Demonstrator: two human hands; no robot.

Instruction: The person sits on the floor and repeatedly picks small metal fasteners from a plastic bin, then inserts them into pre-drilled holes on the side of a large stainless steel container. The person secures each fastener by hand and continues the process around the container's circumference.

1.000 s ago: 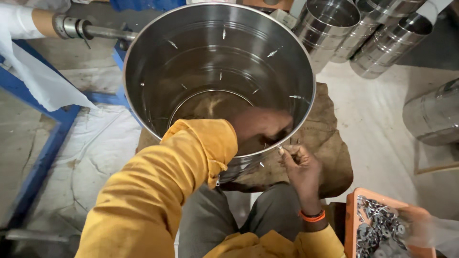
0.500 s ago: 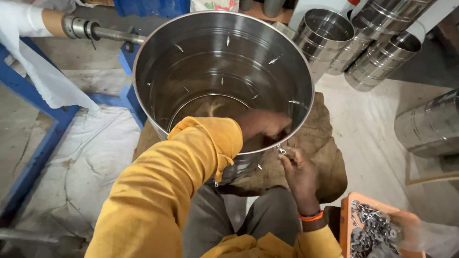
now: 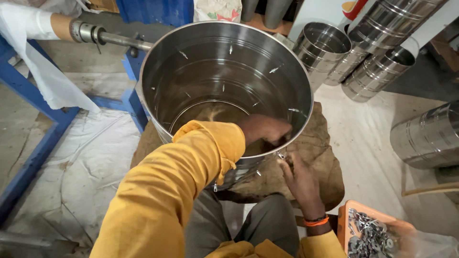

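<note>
A large shiny steel drum point(image 3: 191, 62) stands upright in front of me, its wall studded with small rivets. My left hand point(image 3: 265, 130), in a yellow sleeve, reaches over the near rim and presses against the inside of the wall. My right hand point(image 3: 299, 179), with an orange wristband, is outside the drum at the same spot, its fingertips pinching a small metal rivet point(image 3: 282, 156) against the outer wall.
An orange tray point(image 3: 351, 217) full of small metal rivets sits at my lower right. Several smaller steel drums point(image 3: 330, 52) stand behind, one lies at the right edge point(image 3: 425, 136). A blue metal frame point(image 3: 52, 129) with a steel shaft point(image 3: 110, 38) is left. Brown sacking point(image 3: 320, 162) lies under the drum.
The view has shifted slightly, so the drum sits further right. My right hand has moved up closer to the drum wall below the rim. My left hand stays inside the drum.
</note>
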